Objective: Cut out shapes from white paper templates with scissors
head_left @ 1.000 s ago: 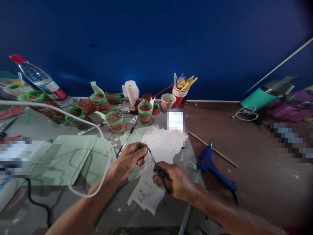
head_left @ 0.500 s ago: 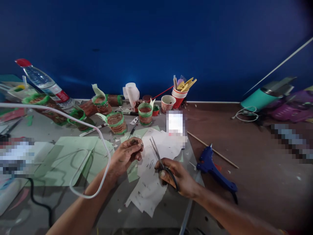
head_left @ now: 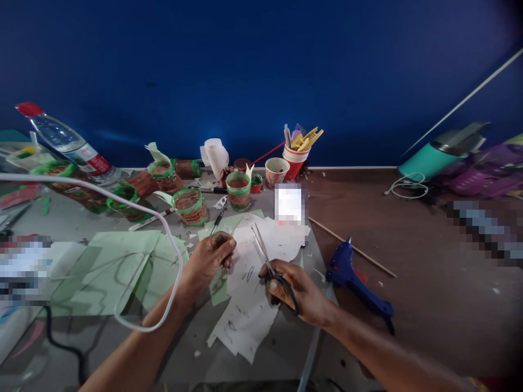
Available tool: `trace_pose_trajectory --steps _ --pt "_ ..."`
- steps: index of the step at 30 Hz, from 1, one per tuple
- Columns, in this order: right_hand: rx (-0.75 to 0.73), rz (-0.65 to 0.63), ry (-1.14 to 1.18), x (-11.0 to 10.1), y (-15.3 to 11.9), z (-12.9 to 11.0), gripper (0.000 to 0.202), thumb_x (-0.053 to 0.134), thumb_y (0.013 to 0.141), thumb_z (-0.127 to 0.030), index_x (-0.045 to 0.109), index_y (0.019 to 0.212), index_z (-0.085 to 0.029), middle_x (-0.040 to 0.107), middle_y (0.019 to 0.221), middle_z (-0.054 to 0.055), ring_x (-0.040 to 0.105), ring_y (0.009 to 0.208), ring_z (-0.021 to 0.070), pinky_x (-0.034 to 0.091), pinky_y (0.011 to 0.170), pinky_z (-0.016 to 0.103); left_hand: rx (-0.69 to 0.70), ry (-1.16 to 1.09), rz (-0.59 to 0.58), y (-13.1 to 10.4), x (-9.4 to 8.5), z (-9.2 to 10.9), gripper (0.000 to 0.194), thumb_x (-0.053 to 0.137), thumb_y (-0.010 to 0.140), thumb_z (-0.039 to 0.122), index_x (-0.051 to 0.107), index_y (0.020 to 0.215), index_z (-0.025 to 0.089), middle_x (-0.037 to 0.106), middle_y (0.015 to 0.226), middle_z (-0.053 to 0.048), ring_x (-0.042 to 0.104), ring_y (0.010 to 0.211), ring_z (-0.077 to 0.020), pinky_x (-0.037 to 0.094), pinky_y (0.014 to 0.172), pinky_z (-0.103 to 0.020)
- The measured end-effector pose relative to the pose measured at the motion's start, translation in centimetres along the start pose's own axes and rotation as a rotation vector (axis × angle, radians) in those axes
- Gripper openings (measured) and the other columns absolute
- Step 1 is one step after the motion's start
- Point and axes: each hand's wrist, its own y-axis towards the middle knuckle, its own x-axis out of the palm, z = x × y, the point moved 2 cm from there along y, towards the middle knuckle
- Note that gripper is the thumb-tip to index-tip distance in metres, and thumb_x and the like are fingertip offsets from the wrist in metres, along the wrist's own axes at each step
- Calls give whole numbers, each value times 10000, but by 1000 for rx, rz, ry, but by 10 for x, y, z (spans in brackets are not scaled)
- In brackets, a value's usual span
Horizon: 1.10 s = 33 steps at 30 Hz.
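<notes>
My right hand (head_left: 300,294) grips a pair of black-handled scissors (head_left: 261,243), with the metal blades pointing up and away, toward the left. My left hand (head_left: 210,258) is closed in a pinch, thumb against fingertips; whatever lies between them is hidden or too small to name. A gap separates the scissor tips from my left fingers. Beneath both hands lies torn white paper (head_left: 245,321) with small dark marks, overlapping a piece of green paper (head_left: 220,291).
Behind the hands stand brown-and-green decorated cups (head_left: 239,190), a paper cup (head_left: 277,172) and a red cup of tools (head_left: 295,163). A blue glue gun (head_left: 347,272) and wooden stick (head_left: 355,247) lie right. A white cable (head_left: 174,245) loops over my left forearm. A bottle (head_left: 69,144) leans at left.
The view has shifted slightly, so most things sit a little further left. My left fingertips have turned inward a little, and a small shiny spot at them no longer shows. The scissors stay in my right hand.
</notes>
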Motion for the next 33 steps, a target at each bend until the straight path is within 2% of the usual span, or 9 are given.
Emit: trace_pose_trajectory --steps 6,9,11,13,15,18,22,29,33 --pt "-11 5 -3 -1 0 2 497 598 727 -606 489 887 -148 427 644 -34 426 556 96 371 534 235 191 333 124 4 -7 -9 79 527 782 213 570 842 186 501 567 38 472 509 -100 373 507 -211" --pt "-23 15 14 -1 0 1 503 607 714 -611 492 881 -151 419 634 -40 410 549 92 362 526 228 356 576 149 4 -6 -9 169 470 785 155 600 891 177 596 850 -46 571 724 -148 443 617 -246" --pt "-21 24 21 -2 0 0 501 602 716 -615 491 878 -153 413 620 -45 399 544 90 355 523 225 486 734 127 4 -3 -9 205 454 797 151 618 919 172 571 1043 -90 563 938 -195 467 732 -288" --pt "-12 35 17 -2 0 -1 504 598 715 -619 491 878 -154 410 612 -47 390 542 90 352 524 226 589 878 98 5 0 -10 238 449 819 167 612 992 178 557 1098 -100 525 1038 -216 454 834 -335" --pt "-2 43 8 -1 0 -2 513 602 703 -627 492 871 -155 400 602 -50 377 536 90 345 518 226 653 1002 73 7 3 -12 271 449 837 182 589 1069 179 561 1109 -102 513 1052 -224 422 902 -376" --pt "11 55 0 -1 -1 -3 520 605 688 -639 495 859 -161 387 584 -56 359 524 89 331 505 224 673 1149 32 11 7 -15 318 461 848 216 563 1144 164 553 1139 -108 494 1052 -243 386 935 -408" --pt "36 68 41 0 0 -3 500 630 674 -621 490 844 -172 383 588 -60 348 517 85 328 506 226 642 1232 -16 13 12 -14 336 465 844 209 566 1164 187 551 1092 -103 488 1026 -249 385 907 -419" --pt "32 61 42 0 0 -3 490 639 688 -592 492 861 -158 380 595 -63 324 525 78 324 504 219 628 1142 -29 13 15 -13 197 489 815 166 589 986 163 576 995 -89 508 958 -234 394 878 -399" --pt "34 60 32 -1 0 -2 479 631 703 -585 496 865 -155 386 594 -61 324 527 77 320 499 218 581 1078 32 14 13 -21 253 499 778 135 511 1030 158 590 923 -81 525 894 -227 422 829 -386"
